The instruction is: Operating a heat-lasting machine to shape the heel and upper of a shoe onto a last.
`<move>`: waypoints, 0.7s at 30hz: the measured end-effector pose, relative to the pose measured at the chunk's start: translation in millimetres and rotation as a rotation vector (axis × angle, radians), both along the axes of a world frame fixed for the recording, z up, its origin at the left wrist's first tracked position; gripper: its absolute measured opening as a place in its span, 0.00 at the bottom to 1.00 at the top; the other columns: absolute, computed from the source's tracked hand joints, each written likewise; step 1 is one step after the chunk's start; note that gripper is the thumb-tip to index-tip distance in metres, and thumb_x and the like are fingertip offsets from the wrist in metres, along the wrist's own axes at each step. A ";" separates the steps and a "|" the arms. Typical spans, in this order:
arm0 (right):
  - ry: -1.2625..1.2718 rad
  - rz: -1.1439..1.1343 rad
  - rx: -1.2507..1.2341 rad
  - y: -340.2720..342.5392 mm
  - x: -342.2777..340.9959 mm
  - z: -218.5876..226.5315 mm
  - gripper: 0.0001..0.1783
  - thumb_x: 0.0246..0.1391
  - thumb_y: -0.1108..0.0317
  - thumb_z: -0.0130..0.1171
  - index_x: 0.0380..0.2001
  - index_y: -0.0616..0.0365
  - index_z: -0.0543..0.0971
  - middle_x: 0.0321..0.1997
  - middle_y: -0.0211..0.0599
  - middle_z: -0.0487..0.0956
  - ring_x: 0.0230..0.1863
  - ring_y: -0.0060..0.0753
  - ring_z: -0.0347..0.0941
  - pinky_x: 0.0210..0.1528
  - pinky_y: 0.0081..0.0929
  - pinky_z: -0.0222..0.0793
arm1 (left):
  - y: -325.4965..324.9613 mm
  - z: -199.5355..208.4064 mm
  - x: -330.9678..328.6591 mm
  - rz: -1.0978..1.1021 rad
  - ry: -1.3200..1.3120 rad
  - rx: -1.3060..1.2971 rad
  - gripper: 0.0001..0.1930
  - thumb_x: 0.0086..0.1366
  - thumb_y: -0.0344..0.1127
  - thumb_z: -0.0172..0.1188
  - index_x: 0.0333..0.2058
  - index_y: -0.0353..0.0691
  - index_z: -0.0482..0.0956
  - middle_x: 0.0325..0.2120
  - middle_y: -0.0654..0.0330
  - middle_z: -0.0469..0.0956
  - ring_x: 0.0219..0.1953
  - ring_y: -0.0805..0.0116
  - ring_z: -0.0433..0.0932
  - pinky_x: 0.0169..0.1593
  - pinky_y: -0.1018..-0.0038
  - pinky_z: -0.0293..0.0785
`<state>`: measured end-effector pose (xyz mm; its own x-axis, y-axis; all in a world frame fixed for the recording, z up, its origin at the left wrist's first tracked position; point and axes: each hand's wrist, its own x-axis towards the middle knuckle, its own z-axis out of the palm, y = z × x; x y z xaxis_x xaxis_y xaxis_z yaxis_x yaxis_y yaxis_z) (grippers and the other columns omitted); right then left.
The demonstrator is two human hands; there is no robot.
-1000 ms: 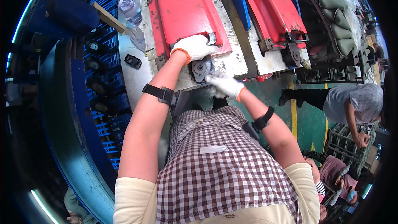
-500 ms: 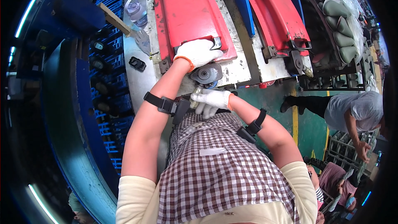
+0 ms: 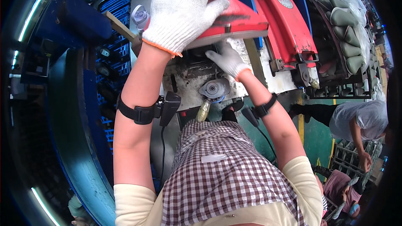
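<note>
Red lid [image 3: 245,21]: twelve to one o'clock, tilted above the worktop [image 3: 188,78]. Left hand [image 3: 180,13]: twelve o'clock, grip seemingly closed on lid, presumably keeping it raised. Right hand [image 3: 230,60]: one o'clock, low, blurred; grip, I cannot tell.

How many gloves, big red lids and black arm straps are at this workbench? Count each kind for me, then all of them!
Gloves: 2 (left-hand glove, right-hand glove)
Big red lids: 2 (raised red lid, other red lid)
Black arm straps: 2 (left arm strap, right arm strap)
Total: 6
</note>
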<state>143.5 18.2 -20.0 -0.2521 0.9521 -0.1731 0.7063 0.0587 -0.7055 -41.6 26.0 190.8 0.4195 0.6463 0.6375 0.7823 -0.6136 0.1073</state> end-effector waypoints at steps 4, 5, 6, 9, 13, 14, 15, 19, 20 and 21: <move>-0.398 -0.137 0.104 37.4 -71.7 -15.4 0.63 0.46 0.34 0.69 0.76 0.56 0.55 0.75 0.65 0.56 0.74 0.66 0.57 0.69 0.48 0.64 | 7.2 17.4 -8.7 0.052 -0.060 0.136 0.30 0.57 0.43 0.71 0.58 0.42 0.77 0.53 0.48 0.78 0.59 0.49 0.74 0.67 0.53 0.64; -0.452 -0.150 0.063 41.7 -85.5 -17.9 0.65 0.43 0.32 0.70 0.77 0.51 0.53 0.75 0.62 0.56 0.73 0.64 0.58 0.68 0.48 0.65 | 11.0 20.2 -10.3 0.086 -0.006 0.251 0.29 0.58 0.43 0.71 0.58 0.42 0.77 0.52 0.49 0.79 0.58 0.49 0.75 0.67 0.54 0.65; -0.567 -0.184 0.082 42.2 -100.0 -21.6 0.65 0.43 0.32 0.71 0.77 0.49 0.53 0.74 0.61 0.58 0.69 0.63 0.63 0.66 0.48 0.67 | 15.5 22.4 -12.4 0.128 0.044 0.369 0.28 0.58 0.42 0.71 0.57 0.42 0.78 0.51 0.50 0.80 0.58 0.48 0.75 0.66 0.54 0.66; -0.508 -0.226 0.013 55.0 -103.7 -29.3 0.64 0.43 0.36 0.72 0.78 0.49 0.52 0.73 0.61 0.60 0.68 0.64 0.65 0.66 0.47 0.68 | 25.7 19.7 -19.9 0.047 -0.108 0.444 0.24 0.59 0.39 0.70 0.54 0.42 0.80 0.51 0.51 0.80 0.58 0.50 0.75 0.66 0.54 0.67; 0.238 -0.198 -0.053 64.4 -56.4 -27.2 0.53 0.49 0.52 0.67 0.75 0.60 0.57 0.65 0.57 0.72 0.68 0.48 0.69 0.65 0.37 0.69 | 26.2 3.9 -36.9 -0.088 -0.300 0.499 0.15 0.59 0.37 0.69 0.45 0.47 0.84 0.35 0.58 0.84 0.38 0.54 0.83 0.43 0.59 0.77; 0.691 -0.233 -0.192 63.4 -40.3 -21.9 0.51 0.51 0.54 0.66 0.74 0.64 0.58 0.63 0.54 0.75 0.67 0.42 0.70 0.65 0.35 0.69 | 16.7 -9.6 -39.9 -0.176 -0.401 0.547 0.16 0.57 0.28 0.69 0.46 0.44 0.83 0.39 0.58 0.84 0.42 0.53 0.82 0.47 0.60 0.76; 0.808 -0.162 -0.237 56.4 -21.1 -14.9 0.50 0.52 0.56 0.65 0.74 0.66 0.58 0.64 0.52 0.75 0.67 0.39 0.70 0.66 0.34 0.68 | -13.7 -28.9 -47.7 -0.138 -0.390 0.359 0.18 0.59 0.22 0.67 0.49 0.36 0.82 0.49 0.52 0.83 0.51 0.52 0.80 0.58 0.63 0.74; 1.221 -0.064 -0.483 -29.9 49.5 6.2 0.48 0.52 0.63 0.63 0.74 0.67 0.58 0.72 0.51 0.70 0.71 0.42 0.68 0.74 0.36 0.60 | -84.7 -97.8 -52.2 -0.245 -0.444 0.193 0.20 0.52 0.23 0.67 0.46 0.39 0.81 0.41 0.54 0.83 0.44 0.50 0.82 0.55 0.59 0.78; 1.413 -0.061 -0.524 -54.9 60.0 5.8 0.49 0.51 0.64 0.64 0.74 0.66 0.58 0.73 0.51 0.68 0.72 0.44 0.67 0.76 0.38 0.57 | -97.9 -116.7 -55.1 -0.150 -0.436 0.028 0.26 0.55 0.25 0.67 0.55 0.38 0.77 0.48 0.50 0.81 0.50 0.49 0.81 0.59 0.58 0.77; 1.448 -0.141 -0.624 -77.7 72.4 4.4 0.50 0.50 0.65 0.64 0.74 0.67 0.57 0.74 0.52 0.67 0.73 0.46 0.65 0.77 0.40 0.55 | -104.9 -137.3 -46.6 -0.033 -0.708 -0.272 0.30 0.58 0.27 0.66 0.61 0.37 0.72 0.55 0.47 0.76 0.55 0.48 0.78 0.62 0.58 0.74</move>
